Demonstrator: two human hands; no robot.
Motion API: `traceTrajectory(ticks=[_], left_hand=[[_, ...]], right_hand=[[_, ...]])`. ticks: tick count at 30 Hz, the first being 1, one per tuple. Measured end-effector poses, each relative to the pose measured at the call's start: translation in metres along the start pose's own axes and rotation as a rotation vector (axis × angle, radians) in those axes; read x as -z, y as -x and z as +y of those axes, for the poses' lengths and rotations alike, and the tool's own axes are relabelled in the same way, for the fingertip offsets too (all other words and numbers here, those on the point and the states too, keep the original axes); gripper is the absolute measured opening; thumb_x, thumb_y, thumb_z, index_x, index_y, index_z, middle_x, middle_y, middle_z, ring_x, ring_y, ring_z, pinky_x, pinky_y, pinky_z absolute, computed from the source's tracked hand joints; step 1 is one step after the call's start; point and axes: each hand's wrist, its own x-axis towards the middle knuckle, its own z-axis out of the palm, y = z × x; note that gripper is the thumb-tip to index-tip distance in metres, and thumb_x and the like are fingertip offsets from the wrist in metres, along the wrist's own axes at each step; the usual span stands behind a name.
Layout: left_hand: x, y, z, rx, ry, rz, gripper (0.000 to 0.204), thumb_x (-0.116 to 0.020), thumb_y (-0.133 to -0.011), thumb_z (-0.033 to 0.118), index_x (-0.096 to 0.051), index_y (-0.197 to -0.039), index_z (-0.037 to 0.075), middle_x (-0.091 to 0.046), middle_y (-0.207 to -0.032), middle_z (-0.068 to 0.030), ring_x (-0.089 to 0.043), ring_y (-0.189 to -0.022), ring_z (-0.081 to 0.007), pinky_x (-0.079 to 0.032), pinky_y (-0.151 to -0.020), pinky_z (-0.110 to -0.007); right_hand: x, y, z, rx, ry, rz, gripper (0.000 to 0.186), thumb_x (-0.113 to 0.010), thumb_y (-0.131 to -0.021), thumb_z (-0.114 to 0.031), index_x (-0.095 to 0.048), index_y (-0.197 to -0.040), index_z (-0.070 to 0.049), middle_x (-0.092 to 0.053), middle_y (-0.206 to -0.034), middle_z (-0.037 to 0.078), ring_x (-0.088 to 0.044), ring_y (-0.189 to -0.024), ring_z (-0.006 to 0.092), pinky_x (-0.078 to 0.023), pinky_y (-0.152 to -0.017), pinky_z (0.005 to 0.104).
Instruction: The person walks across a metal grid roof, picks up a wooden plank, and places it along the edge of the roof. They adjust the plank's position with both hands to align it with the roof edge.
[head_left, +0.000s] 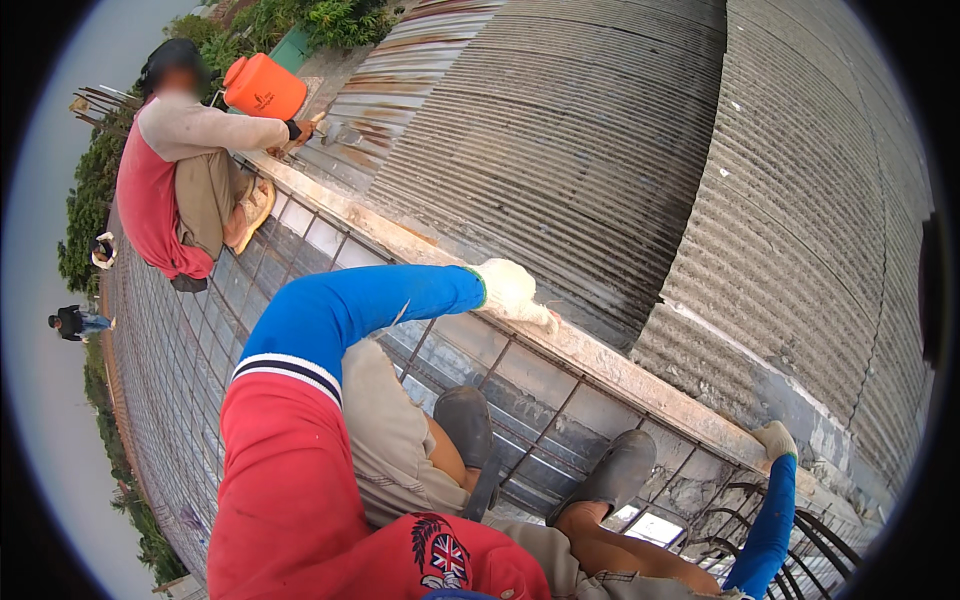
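My left hand (512,290), in a pale work glove below a blue sleeve, rests on the concrete ledge (620,375) with its fingers curled; nothing shows in it. My right hand (775,438), also gloved and blue-sleeved, presses flat on the same ledge further right. I crouch on a grid of steel reinforcing bars (540,425). My two dark rubber boots (465,425) (612,472) stand on the bars between my hands.
A grey corrugated roof (600,150) slopes away beyond the ledge. A co-worker (175,170) in red and beige crouches on the bars at the upper left, hand on the ledge, beside an orange plastic container (265,88). Two people (75,322) stand far below on the left.
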Motion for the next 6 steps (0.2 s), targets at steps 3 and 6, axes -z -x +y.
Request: traceTrajectory(ticks=[3, 6], left_hand=[[0.003, 0.002, 0.003, 0.008, -0.009, -0.008, 0.092, -0.056, -0.09, 0.083, -0.082, -0.098, -0.004, -0.076, -0.101, -0.0315, -0.073, -0.101, -0.0488, -0.057, -0.09, -0.055], [0.012, 0.009, 0.01, 0.017, -0.015, -0.028, 0.091, -0.054, -0.091, 0.083, -0.083, -0.099, -0.003, -0.077, -0.102, -0.031, -0.074, -0.102, -0.0487, -0.057, -0.091, -0.055]], right_hand=[[0.002, 0.003, -0.002, 0.006, -0.074, 0.045, 0.046, -0.076, -0.088, -0.044, -0.082, -0.104, -0.001, -0.078, -0.097, 0.026, -0.078, -0.094, 0.0382, -0.059, -0.085, 0.0453], [0.007, 0.005, -0.007, -0.091, -0.092, 0.015, 0.054, -0.078, -0.088, -0.05, -0.082, -0.107, 0.0, -0.079, -0.102, 0.029, -0.078, -0.105, 0.038, -0.06, -0.093, 0.0416]])
